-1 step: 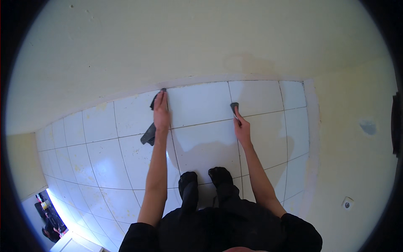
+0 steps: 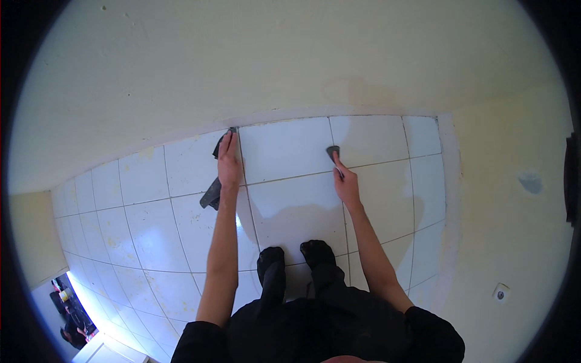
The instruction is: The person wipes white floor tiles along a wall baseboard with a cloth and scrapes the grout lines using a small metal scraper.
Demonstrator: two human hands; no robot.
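My left hand (image 2: pixel 229 160) is at the foot of the far wall, its fingers stretched forward and pressing a dark grey cloth (image 2: pixel 210 195) onto the tiles. Part of the cloth sticks out past the fingertips and along the hand's left side; the rest lies under the palm, hidden. Farther right, my right hand (image 2: pixel 346 184) is closed round the handle of a scraper (image 2: pixel 333 150). Its dark, flared blade points toward the wall, low over a white tile or touching it; I cannot tell which.
White floor tiles (image 2: pixel 157 233) with dark joints carry yellowish stains, mostly at left. A pale wall (image 2: pixel 254 60) runs along the far side, another at right with a socket (image 2: pixel 501 293). My feet in dark socks (image 2: pixel 271 257) stand close by. A white panel (image 2: pixel 109 349) and dark items occupy the lower left.
My left hand has slid slightly left along the wall's foot, the cloth moving with it. My right hand and the scraper have shifted a little left.
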